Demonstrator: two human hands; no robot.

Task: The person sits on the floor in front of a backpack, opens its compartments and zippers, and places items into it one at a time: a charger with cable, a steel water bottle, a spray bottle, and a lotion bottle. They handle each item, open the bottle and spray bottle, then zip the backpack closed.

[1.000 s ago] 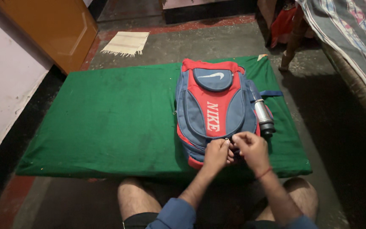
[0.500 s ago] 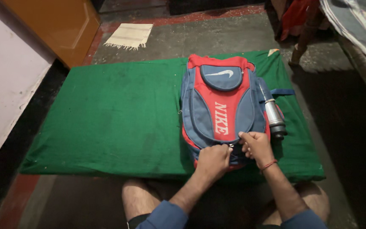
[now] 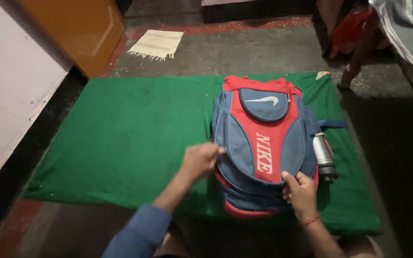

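A red and blue backpack (image 3: 264, 143) lies flat on a green mat (image 3: 130, 129), its top end toward me. My left hand (image 3: 201, 160) is closed at the backpack's left edge, pinching something small there that looks like a zipper pull. My right hand (image 3: 299, 193) grips the near right corner of the backpack, thumb on top. A silver bottle (image 3: 323, 155) sits in the side pocket on the right.
A small cream rug (image 3: 156, 44) lies on the grey floor beyond the mat. An orange door (image 3: 80, 28) and a white wall (image 3: 10, 95) stand at the left. A bed with striped cloth (image 3: 407, 33) and a red bag (image 3: 352, 28) are at the right.
Both hands were together at the backpack's near end. My left hand has since moved left along the backpack's edge, while my right hand stayed at the near right corner.
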